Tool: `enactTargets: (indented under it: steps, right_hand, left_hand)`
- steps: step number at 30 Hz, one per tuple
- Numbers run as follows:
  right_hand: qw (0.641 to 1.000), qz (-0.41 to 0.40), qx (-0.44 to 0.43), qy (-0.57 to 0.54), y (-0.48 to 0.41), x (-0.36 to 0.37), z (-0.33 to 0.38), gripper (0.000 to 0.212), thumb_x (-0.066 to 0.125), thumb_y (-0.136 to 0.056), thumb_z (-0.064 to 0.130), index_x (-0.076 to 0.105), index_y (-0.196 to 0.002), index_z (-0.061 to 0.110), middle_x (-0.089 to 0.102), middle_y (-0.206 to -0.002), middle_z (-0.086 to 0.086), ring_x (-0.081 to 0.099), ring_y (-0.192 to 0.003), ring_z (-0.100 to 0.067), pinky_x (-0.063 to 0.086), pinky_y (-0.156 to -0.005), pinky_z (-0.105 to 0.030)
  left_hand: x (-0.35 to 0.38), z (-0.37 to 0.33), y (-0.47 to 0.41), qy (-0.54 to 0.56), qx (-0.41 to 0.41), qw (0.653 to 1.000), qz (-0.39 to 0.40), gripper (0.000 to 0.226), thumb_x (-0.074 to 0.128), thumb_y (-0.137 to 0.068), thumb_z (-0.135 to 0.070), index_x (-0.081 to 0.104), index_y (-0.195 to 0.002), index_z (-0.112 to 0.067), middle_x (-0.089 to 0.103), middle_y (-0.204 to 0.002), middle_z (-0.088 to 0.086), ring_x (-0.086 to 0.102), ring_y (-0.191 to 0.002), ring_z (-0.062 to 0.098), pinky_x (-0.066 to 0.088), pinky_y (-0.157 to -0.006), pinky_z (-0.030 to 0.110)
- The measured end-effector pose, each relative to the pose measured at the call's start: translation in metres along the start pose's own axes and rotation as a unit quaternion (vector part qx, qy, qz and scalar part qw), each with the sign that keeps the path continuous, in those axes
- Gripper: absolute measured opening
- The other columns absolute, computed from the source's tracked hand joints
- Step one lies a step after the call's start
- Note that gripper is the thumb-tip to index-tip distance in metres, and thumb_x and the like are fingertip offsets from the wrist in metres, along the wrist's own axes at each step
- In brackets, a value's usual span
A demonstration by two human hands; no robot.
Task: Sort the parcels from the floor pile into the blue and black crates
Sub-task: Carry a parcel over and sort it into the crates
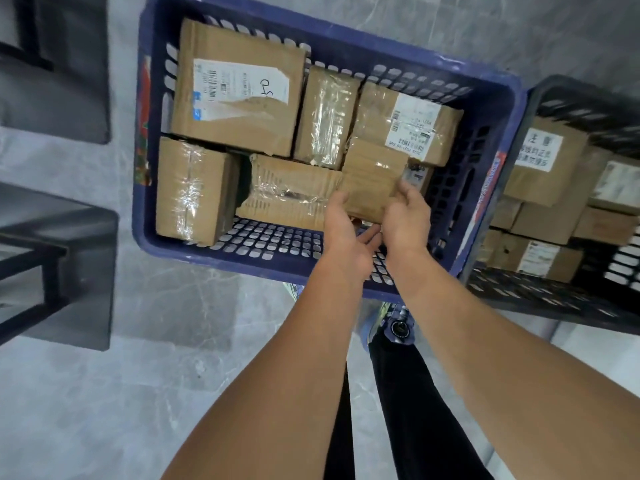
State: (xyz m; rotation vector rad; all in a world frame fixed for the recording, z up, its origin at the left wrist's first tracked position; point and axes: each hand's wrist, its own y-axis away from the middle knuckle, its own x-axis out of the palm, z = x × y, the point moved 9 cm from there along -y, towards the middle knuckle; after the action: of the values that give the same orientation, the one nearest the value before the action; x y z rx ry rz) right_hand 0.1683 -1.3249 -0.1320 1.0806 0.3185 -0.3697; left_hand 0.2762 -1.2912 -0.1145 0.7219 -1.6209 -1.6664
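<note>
Left hand (343, 233) and right hand (407, 216) clamped on a small parcel (372, 174).
It is held above the blue crate (242, 262), beside the black crate (519, 292).

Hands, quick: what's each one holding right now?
Left hand: holding the small brown parcel at its left edge.
Right hand: holding the same parcel's right edge, above the blue crate.

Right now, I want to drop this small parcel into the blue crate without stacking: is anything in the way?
Partly. The small parcel, held by the left hand and right hand, overlaps the crumpled taped parcel and the labelled parcel. Bare mesh floor of the blue crate lies just nearer.
</note>
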Motion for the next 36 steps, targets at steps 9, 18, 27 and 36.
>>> enactTargets:
  steps: [9,18,27,36]
  right_hand:
    - [0.993,0.103,0.035,-0.045,-0.004,0.002,0.009,0.054,0.058,-0.096,0.01,0.04,-0.146,0.021,0.066,-0.126,0.006,0.062,-0.114,-0.012,0.05,-0.093,-0.027]
    - [0.978,0.168,0.068,-0.105,-0.021,0.005,0.033,0.095,0.052,-0.088,-0.004,0.014,-0.167,0.032,0.057,-0.146,-0.002,0.061,-0.127,-0.021,0.054,-0.098,-0.036]
    - [0.962,0.199,0.078,-0.17,-0.003,-0.014,0.024,0.061,0.063,-0.091,0.027,0.052,-0.15,0.02,0.054,-0.154,0.005,0.052,-0.142,-0.02,0.041,-0.118,-0.045]
    - [0.97,0.209,-0.003,-0.124,0.092,-0.062,0.085,0.067,0.039,-0.109,0.051,0.021,-0.166,0.022,0.024,-0.172,0.004,0.027,-0.156,-0.016,0.02,-0.129,-0.044]
  left_hand:
    - [-0.003,0.0,-0.016,0.014,0.006,0.999,0.035,0.058,0.061,-0.094,-0.045,0.047,-0.135,-0.006,0.053,-0.131,0.017,0.057,-0.122,0.036,0.045,-0.113,0.048]
    - [-0.002,-0.001,-0.02,0.053,0.013,0.998,0.031,0.065,0.065,-0.09,-0.044,0.048,-0.141,-0.008,0.052,-0.135,0.021,0.054,-0.124,0.04,0.044,-0.114,0.05]
    - [0.0,-0.002,0.006,0.002,0.008,1.0,0.019,0.064,0.056,-0.095,-0.05,0.048,-0.144,-0.011,0.055,-0.137,0.018,0.057,-0.126,0.036,0.041,-0.115,0.048]
    - [0.002,-0.033,0.125,-0.154,0.11,0.981,0.037,0.061,0.043,-0.101,-0.056,0.05,-0.147,-0.016,0.058,-0.144,0.003,0.056,-0.125,0.016,0.042,-0.105,0.043]
